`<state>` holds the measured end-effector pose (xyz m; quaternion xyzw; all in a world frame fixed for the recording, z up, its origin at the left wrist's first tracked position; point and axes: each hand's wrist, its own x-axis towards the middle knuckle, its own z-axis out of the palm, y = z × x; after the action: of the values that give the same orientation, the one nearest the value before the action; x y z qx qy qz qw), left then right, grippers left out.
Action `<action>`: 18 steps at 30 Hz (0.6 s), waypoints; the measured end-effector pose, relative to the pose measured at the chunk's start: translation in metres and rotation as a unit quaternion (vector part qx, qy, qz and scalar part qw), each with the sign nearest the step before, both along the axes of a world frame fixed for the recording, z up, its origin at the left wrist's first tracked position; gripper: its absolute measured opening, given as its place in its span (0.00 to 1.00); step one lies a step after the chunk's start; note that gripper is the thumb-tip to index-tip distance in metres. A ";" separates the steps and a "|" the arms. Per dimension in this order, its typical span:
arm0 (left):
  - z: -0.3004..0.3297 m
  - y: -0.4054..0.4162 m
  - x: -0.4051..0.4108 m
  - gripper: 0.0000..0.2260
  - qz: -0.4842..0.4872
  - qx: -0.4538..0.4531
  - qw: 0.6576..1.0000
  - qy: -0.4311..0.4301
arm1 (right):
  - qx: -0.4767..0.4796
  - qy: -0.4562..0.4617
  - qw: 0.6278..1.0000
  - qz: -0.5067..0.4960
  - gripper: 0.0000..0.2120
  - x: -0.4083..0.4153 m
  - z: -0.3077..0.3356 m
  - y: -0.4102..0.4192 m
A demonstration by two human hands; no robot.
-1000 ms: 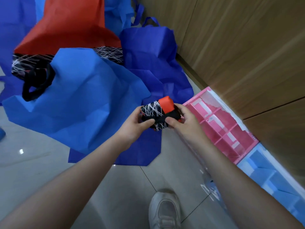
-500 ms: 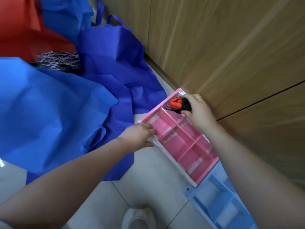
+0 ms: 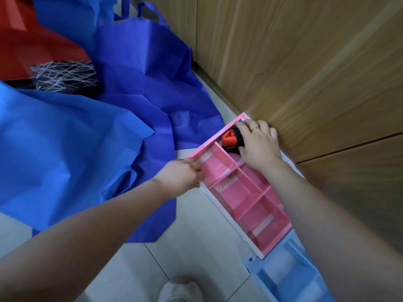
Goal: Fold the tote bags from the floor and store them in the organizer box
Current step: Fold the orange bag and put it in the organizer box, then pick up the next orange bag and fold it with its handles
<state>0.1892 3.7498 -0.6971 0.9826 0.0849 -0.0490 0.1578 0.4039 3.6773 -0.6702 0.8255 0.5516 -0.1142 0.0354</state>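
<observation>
A pink organizer box with several compartments lies on the floor beside the wooden wall. A small folded red-and-black tote bag sits in its far corner compartment. My right hand lies on top of that bundle with fingers over it, pressing it down. My left hand grips the box's near left rim. Unfolded tote bags lie on the floor to the left: a light blue one, a dark blue one and a red one with a black-and-white patterned band.
A light blue organizer box lies just below the pink one along the wall. The wooden wall fills the right side. My white shoe shows at the bottom on the grey tiled floor.
The folded red-and-black bag went from both hands in the air into the pink box's corner compartment. My left hand let go of it and took the box's rim.
</observation>
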 end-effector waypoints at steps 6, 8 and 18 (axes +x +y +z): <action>0.000 0.000 -0.002 0.14 0.006 -0.005 1.000 -0.019 | 0.184 0.033 0.982 -0.019 0.29 -0.043 -0.006 -0.042; 0.001 -0.002 -0.004 0.16 0.008 -0.004 1.000 -0.015 | 0.191 0.040 0.981 -0.017 0.23 -0.057 -0.013 -0.053; 0.054 0.005 -0.118 0.15 0.132 -0.008 0.990 -0.053 | 0.209 0.243 0.943 0.089 0.15 -0.149 0.037 0.001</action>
<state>0.0707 3.7548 -0.6428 0.9626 0.2053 0.0238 0.1754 0.2554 3.6783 -0.6333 0.7093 0.6259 -0.1896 -0.2631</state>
